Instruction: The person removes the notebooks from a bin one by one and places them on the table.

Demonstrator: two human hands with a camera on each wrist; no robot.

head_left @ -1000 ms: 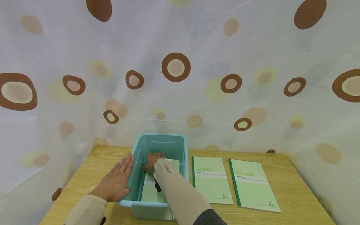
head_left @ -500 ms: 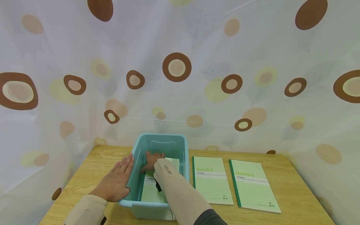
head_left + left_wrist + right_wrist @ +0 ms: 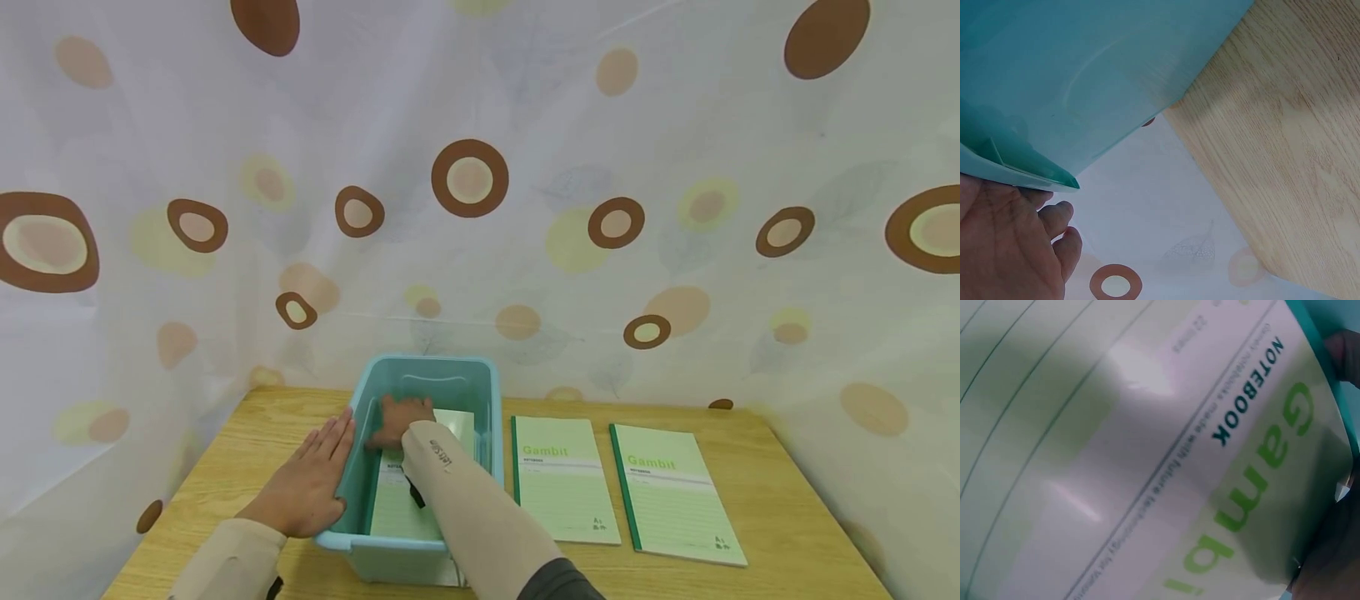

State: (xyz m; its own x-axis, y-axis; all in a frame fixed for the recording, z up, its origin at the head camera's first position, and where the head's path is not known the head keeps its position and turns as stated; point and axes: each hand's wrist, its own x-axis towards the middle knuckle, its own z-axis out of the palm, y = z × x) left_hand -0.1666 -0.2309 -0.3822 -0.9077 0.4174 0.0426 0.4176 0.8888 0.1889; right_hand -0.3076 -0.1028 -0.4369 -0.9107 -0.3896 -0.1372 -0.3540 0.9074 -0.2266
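A light blue plastic bin [image 3: 497,417] stands on the table with a pale green notebook [image 3: 401,510] inside it. Reaching into the bin, my right hand [image 3: 401,422] holds the notebook at its far end. In the right wrist view, the thumb [image 3: 1344,357] is at the green spine and other fingers [image 3: 1330,569] are at the top edge of the cover, which bows slightly. My left hand [image 3: 303,483] rests with straight fingers against the bin's left side; the left wrist view shows the palm [image 3: 1013,244] just under the rim.
Two similar notebooks lie flat on the wooden table to the right of the bin, a nearer one [image 3: 566,492] and a farther one [image 3: 678,500]. A patterned curtain [image 3: 540,275] hangs behind the table and along its sides.
My right hand has moved a little up and left inside the bin, and the far edge of the notebook has risen with it. My left hand and the bin have stayed put.
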